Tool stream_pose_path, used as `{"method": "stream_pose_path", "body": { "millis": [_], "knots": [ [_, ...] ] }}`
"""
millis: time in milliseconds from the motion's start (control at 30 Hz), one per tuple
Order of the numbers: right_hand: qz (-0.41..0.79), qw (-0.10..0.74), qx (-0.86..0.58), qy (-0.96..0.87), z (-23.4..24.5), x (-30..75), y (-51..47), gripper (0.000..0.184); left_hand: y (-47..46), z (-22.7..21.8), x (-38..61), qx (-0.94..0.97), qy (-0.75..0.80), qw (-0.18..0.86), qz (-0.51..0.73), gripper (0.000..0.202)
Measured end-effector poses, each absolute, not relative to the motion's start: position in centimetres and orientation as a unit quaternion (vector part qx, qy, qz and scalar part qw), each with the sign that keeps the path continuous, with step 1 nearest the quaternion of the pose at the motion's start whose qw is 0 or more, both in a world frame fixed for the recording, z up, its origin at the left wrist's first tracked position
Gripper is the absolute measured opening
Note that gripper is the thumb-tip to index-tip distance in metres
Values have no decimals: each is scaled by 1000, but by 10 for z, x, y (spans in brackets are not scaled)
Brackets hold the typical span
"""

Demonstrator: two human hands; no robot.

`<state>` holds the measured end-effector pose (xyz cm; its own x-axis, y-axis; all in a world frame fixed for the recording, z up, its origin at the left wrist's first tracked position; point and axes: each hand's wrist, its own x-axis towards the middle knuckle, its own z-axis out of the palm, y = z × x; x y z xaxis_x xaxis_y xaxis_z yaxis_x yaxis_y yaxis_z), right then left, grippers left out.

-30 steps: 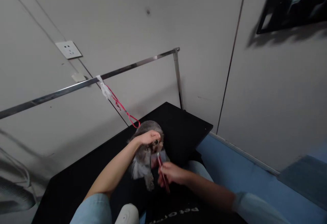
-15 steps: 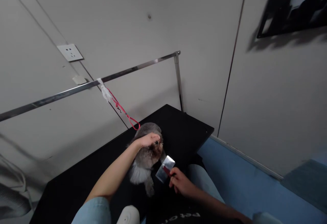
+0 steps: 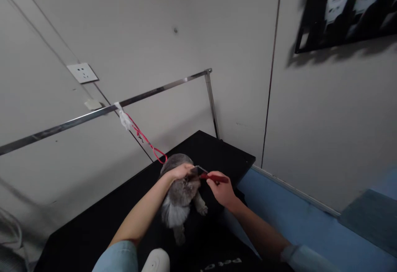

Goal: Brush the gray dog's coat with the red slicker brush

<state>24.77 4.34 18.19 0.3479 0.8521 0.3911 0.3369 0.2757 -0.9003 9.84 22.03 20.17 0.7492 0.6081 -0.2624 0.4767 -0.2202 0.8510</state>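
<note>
A small grey dog with a whitish chest is on the black grooming table, its front legs towards me. My left hand lies over the top of its head with the fingers closed on the fur there. In my right hand is a slicker brush, gripped by its red handle. The brush's flat metal head is against or just in front of the dog's face, close to my left fingertips. My left hand and the brush hide much of the face.
A metal rail runs behind the table, with a red leash loop hanging from it beside the dog. A wall socket is at the left. Upper right, a black rack hangs on the wall. A white rounded object is at the bottom.
My right hand has lifted the slicker brush up from beside the dog's chest to its face. The brush has turned edge-on. My left hand stays on the dog's head.
</note>
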Motion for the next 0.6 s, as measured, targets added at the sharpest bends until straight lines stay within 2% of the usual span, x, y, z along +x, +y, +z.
{"method": "stream_pose_path", "body": {
  "millis": [167,300,433,600],
  "knots": [
    [274,583,-548,-534,179,253,43,20,219,203,104,765,348,539,62,34],
    [179,629,-546,-524,186,257,43,17,218,206,106,751,367,542,90,32],
    [200,650,-490,-545,185,250,43,9,216,209,110,736,387,548,89,33],
    [169,676,-473,-539,173,241,42,9,214,212,114,745,379,538,107,38]
  ]
}}
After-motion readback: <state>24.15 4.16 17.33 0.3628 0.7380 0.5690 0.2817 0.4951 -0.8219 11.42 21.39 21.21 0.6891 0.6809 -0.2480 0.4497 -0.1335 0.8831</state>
